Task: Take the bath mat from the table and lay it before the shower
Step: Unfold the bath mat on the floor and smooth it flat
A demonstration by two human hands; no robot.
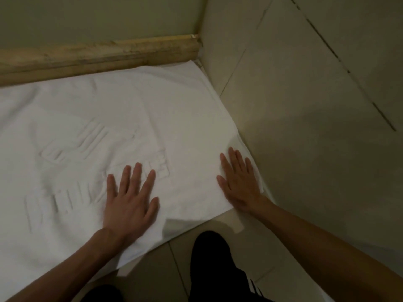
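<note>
2 hands: I see left hand point(128, 199) and right hand point(238, 184), fingers spread flat, grasping nothing.
Bath mat point(91, 118): laid on floor point(316, 182); I judge only smoothing left.

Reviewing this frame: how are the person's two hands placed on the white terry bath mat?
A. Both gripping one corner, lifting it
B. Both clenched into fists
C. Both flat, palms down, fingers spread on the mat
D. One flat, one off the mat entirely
C: the left hand and right hand both lie open, palms down, on the white terry bath mat, which is spread on the tiled floor.
</note>
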